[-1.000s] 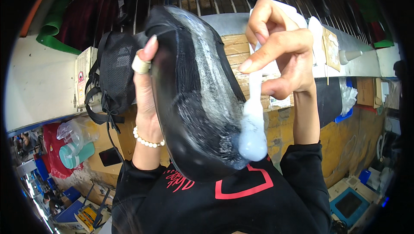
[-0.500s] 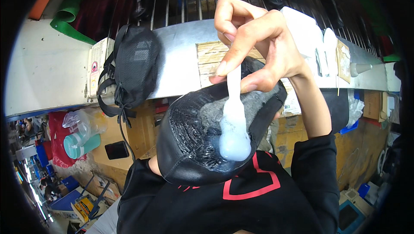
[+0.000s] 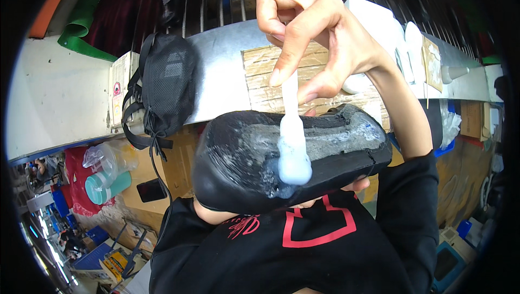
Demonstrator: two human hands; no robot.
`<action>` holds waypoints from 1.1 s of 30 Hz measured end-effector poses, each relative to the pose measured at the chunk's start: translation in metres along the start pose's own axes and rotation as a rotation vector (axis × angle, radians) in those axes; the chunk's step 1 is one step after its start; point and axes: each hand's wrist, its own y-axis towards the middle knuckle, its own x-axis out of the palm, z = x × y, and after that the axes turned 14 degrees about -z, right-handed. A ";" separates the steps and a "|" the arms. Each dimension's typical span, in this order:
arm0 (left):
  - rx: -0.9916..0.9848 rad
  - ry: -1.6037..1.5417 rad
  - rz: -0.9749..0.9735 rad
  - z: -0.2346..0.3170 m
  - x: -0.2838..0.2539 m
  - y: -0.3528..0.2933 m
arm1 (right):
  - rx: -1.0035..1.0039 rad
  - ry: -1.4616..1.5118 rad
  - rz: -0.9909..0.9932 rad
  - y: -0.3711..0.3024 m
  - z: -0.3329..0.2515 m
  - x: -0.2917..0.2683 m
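Now tipped flat, shoe sole [image 3: 325, 148] under glue brush [image 3: 294, 153] pinched in right hand [image 3: 319, 39]; left hand hidden beneath.

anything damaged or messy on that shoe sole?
Yes. The black shoe sole shows a crack at its right edge, near the heel end, where the rim looks split. Whitish glue smears cover its surface unevenly, and a thick blob sits on the brush tip held by the right hand. The left hand is mostly hidden beneath the sole.
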 end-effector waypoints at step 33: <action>0.860 0.170 0.376 0.116 -0.116 0.001 | 1.276 -0.843 1.103 -0.205 -0.047 0.142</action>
